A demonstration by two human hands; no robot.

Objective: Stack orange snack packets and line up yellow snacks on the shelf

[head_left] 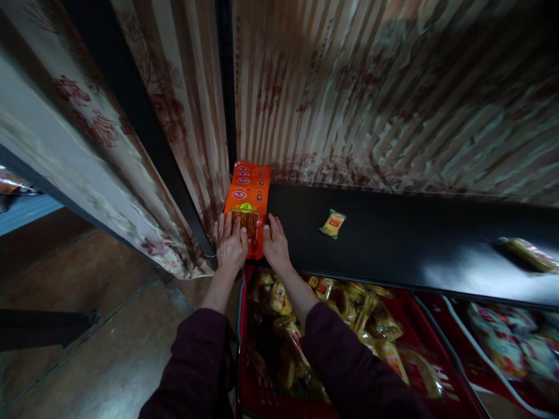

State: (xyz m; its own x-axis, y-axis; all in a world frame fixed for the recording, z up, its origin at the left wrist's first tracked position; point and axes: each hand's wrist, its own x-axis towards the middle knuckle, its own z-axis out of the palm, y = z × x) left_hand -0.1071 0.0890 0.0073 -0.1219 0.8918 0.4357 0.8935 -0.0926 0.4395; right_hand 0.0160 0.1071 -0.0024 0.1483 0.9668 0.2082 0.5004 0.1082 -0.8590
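Orange snack packets point(250, 201) lie in an overlapping row at the left end of a black shelf point(301, 250). The front one has a clear window showing brown strips inside. My left hand point(231, 240) rests along its left side, fingers stretched forward and partly over the window. At the right edge of the same packet is my right hand point(276, 241), its fingers extended and its thumb close against the side. Neither hand wraps around the packets. A small yellow wrapped snack point(334, 224) sits on the shelf to the right.
Below the shelf stands a red basket point(419, 326) of yellow packaged snacks. Another red basket point(463, 326) with white packs is farther right. A shiny package point(530, 254) lies on the shelf's right part. Patterned curtains point(279, 105) and a dark post point(152, 139) border the shelf.
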